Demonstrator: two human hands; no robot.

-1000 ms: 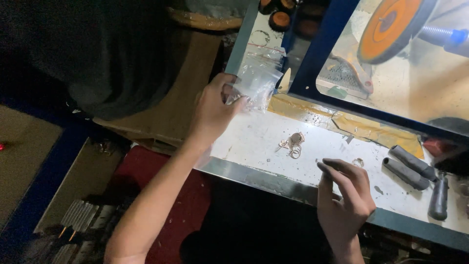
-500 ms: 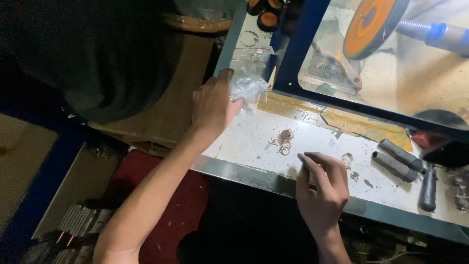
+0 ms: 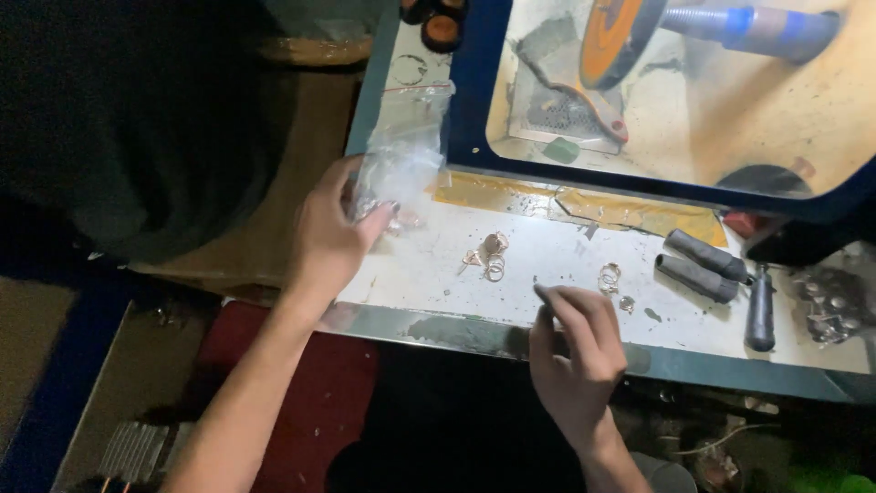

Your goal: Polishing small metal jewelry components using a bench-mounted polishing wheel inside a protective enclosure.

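Observation:
My left hand grips the lower end of a clear plastic bag at the left end of the white worktop. My right hand hovers over the worktop's front edge, fingers curled, index finger pointing toward the metal pieces; I cannot tell whether it pinches anything. A small cluster of gold-coloured rings lies between the hands. Two more small rings lie just beyond my right fingertips.
Behind the worktop stands a blue-framed polishing box with an orange wheel on a shaft. Two dark cylindrical grips and a dark-handled tool lie at the right. Small metal parts are heaped at the far right.
My right hand has moved left along the front edge, toward the ring cluster. My left hand keeps hold of the plastic bag. The camera has shifted slightly.

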